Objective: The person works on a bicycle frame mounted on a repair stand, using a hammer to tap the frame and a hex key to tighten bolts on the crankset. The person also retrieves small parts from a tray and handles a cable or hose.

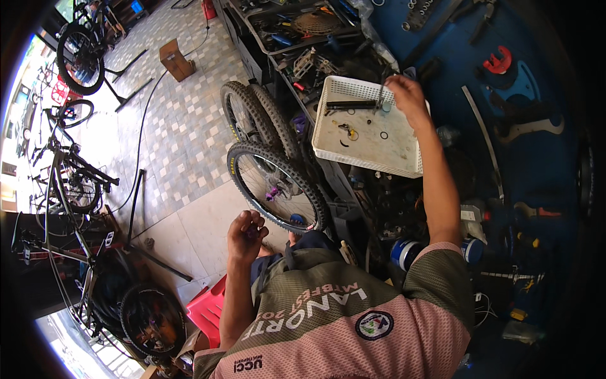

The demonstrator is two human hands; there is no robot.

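My left hand (pixel 245 235) is raised beside the bike wheels, its fingers curled round a small purple part (pixel 252 232) that is mostly hidden. My right hand (pixel 407 98) reaches over a white plastic basket (pixel 363 162) on the bench. Between its fingertips is a thin, dark metal piece (pixel 380 95), whose kind I cannot make out. Inside the basket lie a black tube (pixel 348 105), a small black ring (pixel 384 135) and several tiny parts (pixel 347 131), some of them yellow.
Bike wheels with knobbly tyres (pixel 278 183) lean against the bench. A tray of tools (pixel 309 28) sits beyond the basket. Wrenches (pixel 530 129) hang on the blue board at right. A red stool (pixel 207 309), bike frames (pixel 69 215) and a cardboard box (pixel 177 60) are to the left.
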